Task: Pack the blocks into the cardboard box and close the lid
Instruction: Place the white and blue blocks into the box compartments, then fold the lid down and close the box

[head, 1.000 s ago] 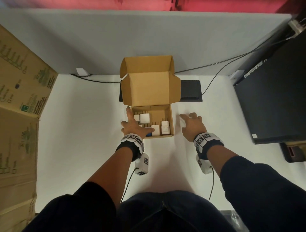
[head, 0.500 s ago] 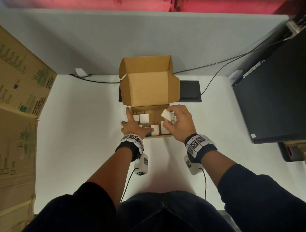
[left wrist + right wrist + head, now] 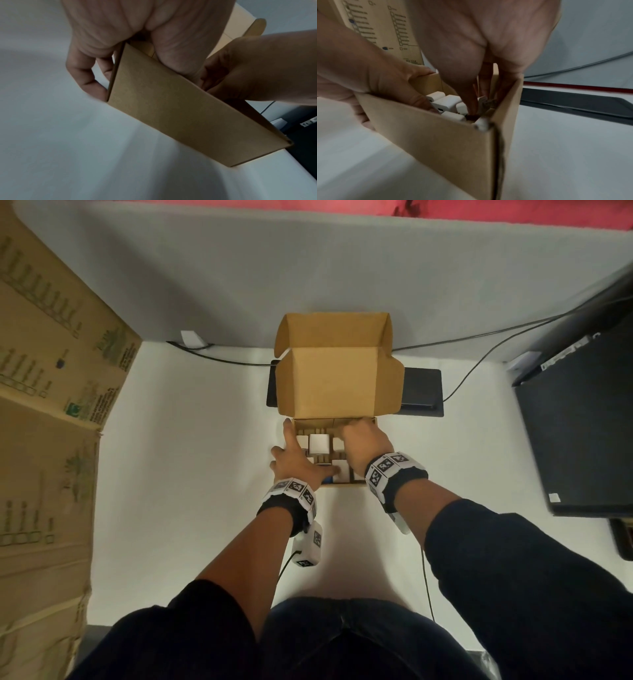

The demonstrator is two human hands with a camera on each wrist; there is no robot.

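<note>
The cardboard box (image 3: 334,455) stands near the middle of the tabletop (image 3: 191,460), a little toward its far edge, with its lid (image 3: 337,378) upright on the far side and not yet folded down. White blocks (image 3: 319,442) already sit in the cardboard cells inside.

The right hand (image 3: 364,440) reaches straight down into the box's far-right corner, fingers pointing downward among the dividers; in the right wrist view its fingertips (image 3: 473,106) disappear between white blocks, and whether that grip closes on a block I cannot tell.

The left hand (image 3: 296,462) steadies the box at its near-left corner, forefinger laid along the left wall and thumb hooked over the near wall, so this grip clasps the cardboard itself.

The slot being filled lies directly below the right hand, so the coming move is probably a short vertical push, then a withdrawal upward. The lid's hinge runs left to right along the far wall, just beyond the right hand.
</note>
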